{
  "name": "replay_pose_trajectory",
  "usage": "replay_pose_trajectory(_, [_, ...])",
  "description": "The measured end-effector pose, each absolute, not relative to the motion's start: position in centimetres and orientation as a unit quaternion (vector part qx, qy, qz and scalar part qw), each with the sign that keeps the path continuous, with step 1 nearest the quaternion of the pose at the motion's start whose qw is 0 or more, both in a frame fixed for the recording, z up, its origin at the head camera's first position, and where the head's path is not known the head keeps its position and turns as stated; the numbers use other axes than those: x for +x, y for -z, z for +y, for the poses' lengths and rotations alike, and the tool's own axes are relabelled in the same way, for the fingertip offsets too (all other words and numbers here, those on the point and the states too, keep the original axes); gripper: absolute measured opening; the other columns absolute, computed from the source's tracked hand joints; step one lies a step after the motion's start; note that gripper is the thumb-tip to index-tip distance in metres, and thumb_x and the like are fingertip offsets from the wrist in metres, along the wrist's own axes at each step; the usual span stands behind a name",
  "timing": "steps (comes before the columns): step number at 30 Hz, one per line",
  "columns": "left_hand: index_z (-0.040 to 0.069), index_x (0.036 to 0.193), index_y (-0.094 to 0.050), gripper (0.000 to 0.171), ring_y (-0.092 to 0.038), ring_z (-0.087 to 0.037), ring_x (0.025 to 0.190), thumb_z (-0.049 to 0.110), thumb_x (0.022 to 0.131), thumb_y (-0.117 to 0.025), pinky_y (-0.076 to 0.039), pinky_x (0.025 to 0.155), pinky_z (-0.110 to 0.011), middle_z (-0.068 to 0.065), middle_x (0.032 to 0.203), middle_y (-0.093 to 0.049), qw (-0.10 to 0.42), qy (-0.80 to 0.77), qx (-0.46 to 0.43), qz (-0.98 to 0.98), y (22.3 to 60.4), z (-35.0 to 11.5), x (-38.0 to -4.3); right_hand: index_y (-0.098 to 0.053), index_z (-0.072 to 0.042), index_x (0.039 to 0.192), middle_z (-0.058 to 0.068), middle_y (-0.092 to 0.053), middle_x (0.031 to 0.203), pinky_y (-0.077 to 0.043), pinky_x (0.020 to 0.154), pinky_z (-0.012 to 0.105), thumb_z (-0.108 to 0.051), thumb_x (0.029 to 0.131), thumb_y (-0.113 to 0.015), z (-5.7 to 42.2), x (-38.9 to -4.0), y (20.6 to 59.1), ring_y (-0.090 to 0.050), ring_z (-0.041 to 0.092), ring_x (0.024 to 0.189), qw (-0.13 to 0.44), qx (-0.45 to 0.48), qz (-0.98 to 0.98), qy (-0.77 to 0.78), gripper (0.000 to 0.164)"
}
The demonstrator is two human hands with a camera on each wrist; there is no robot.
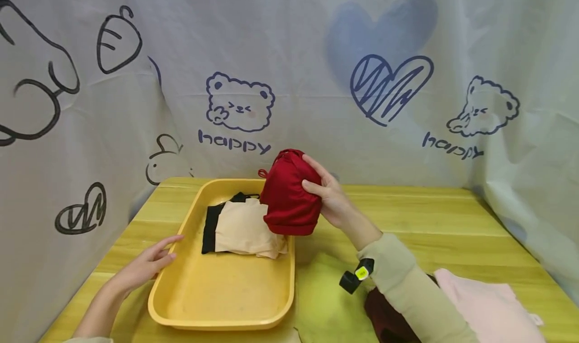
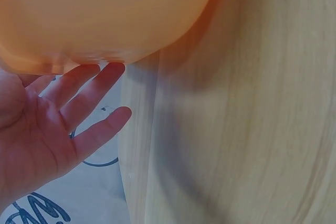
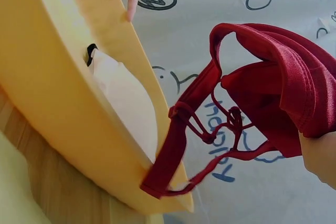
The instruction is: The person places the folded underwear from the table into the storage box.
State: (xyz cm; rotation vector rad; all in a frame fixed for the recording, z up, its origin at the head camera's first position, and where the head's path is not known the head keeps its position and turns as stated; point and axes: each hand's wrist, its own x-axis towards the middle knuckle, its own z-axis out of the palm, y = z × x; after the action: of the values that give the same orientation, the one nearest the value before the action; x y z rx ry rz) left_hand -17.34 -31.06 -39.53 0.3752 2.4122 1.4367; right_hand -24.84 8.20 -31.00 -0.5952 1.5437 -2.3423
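My right hand (image 1: 334, 200) grips a red bra top (image 1: 289, 200) at its right side, holding it up over the right edge of the yellow tray (image 1: 221, 300). Straps and a knotted cord dangle from the bra top (image 3: 257, 82) in the right wrist view. Inside the tray, a beige folded garment (image 1: 244, 227) lies over a black one (image 1: 209, 230). At the tray's left rim, my left hand (image 1: 140, 266) rests its fingertips against the side. The left wrist view shows those fingers (image 2: 86, 98) nearly straight and spread.
To the right of the tray lies a yellow-green cloth (image 1: 332, 300). Beside it are a dark brown cloth (image 1: 386, 315), partly under the right sleeve (image 1: 407, 282), and a pale pink cloth (image 1: 490, 308). A printed curtain (image 1: 298, 107) hangs behind the wooden table (image 1: 429, 217).
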Motion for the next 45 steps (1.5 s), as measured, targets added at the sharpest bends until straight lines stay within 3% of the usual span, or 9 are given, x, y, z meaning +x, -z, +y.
replay_pose_trajectory(8, [-0.006,0.142,-0.014,0.055,-0.046,-0.010,0.069,0.018,0.099,-0.038,-0.043,0.059,-0.027,-0.001,0.072,-0.034,0.159,-0.502,0.132,0.840,39.4,-31.0,-17.4,-0.021,-0.018,0.146,0.008,-0.024,0.146,-0.040,0.092,0.025,0.003,0.094,-0.039,5.8,-25.6,31.7,-0.038,0.021,0.121,0.142,-0.204,0.528,0.812,0.059])
replay_pose_trajectory(18, [-0.007,0.141,-0.014,0.055,-0.046,-0.009,0.068,0.018,0.099,-0.038,-0.044,0.059,-0.027,-0.002,0.072,-0.035,0.157,-0.509,0.134,0.836,39.4,-31.1,-17.3,-0.024,-0.020,0.146,0.007,-0.025,0.146,-0.026,0.105,0.040,0.003,0.093,-0.041,3.8,-26.2,32.4,-0.034,0.025,0.126,0.144,-0.199,0.529,0.812,0.060])
replay_pose_trajectory(22, [-0.007,0.141,-0.015,0.054,-0.039,-0.006,0.059,0.017,0.099,-0.039,-0.039,0.054,-0.024,0.000,0.069,-0.032,0.150,-0.508,0.136,0.837,39.5,-31.0,-17.3,-0.025,-0.019,0.145,0.007,-0.026,0.146,-0.030,0.103,0.037,0.003,0.093,-0.041,3.3,-26.5,32.6,-0.036,0.023,0.123,0.145,-0.193,0.526,0.816,0.059])
replay_pose_trajectory(27, [-0.006,0.142,-0.015,0.054,-0.044,-0.008,0.066,0.017,0.099,-0.038,-0.043,0.058,-0.026,-0.001,0.072,-0.035,0.152,-0.510,0.134,0.836,39.5,-31.1,-17.3,-0.025,-0.019,0.145,0.006,-0.026,0.146,-0.035,0.098,0.031,0.003,0.093,-0.042,2.7,-26.9,32.9,-0.038,0.022,0.121,0.145,-0.193,0.521,0.819,0.059])
replay_pose_trajectory(33, [-0.006,0.142,-0.014,0.055,-0.047,-0.010,0.070,0.018,0.099,-0.039,-0.044,0.060,-0.028,-0.003,0.074,-0.037,0.156,-0.514,0.132,0.833,39.6,-31.2,-17.3,-0.027,-0.019,0.145,0.007,-0.026,0.146,-0.030,0.103,0.035,0.003,0.093,-0.042,1.8,-27.7,33.6,-0.036,0.023,0.123,0.139,-0.186,0.513,0.826,0.059])
replay_pose_trajectory(43, [-0.007,0.141,-0.017,0.053,-0.031,-0.005,0.055,0.017,0.099,-0.039,-0.033,0.049,-0.024,0.001,0.067,-0.031,0.139,-0.510,0.139,0.837,39.6,-31.3,-17.2,-0.026,-0.020,0.145,0.009,-0.028,0.145,-0.029,0.103,0.039,0.004,0.092,-0.043,0.4,-28.8,36.2,-0.037,0.023,0.121,0.163,-0.160,0.522,0.822,0.060])
replay_pose_trajectory(45, [-0.006,0.141,-0.017,0.053,-0.032,-0.006,0.056,0.017,0.099,-0.039,-0.034,0.051,-0.024,0.000,0.068,-0.031,0.142,-0.508,0.135,0.839,39.6,-31.2,-17.2,-0.027,-0.021,0.145,0.009,-0.028,0.145,-0.028,0.104,0.040,0.003,0.092,-0.044,0.1,-29.0,36.4,-0.037,0.024,0.122,0.163,-0.162,0.519,0.823,0.060])
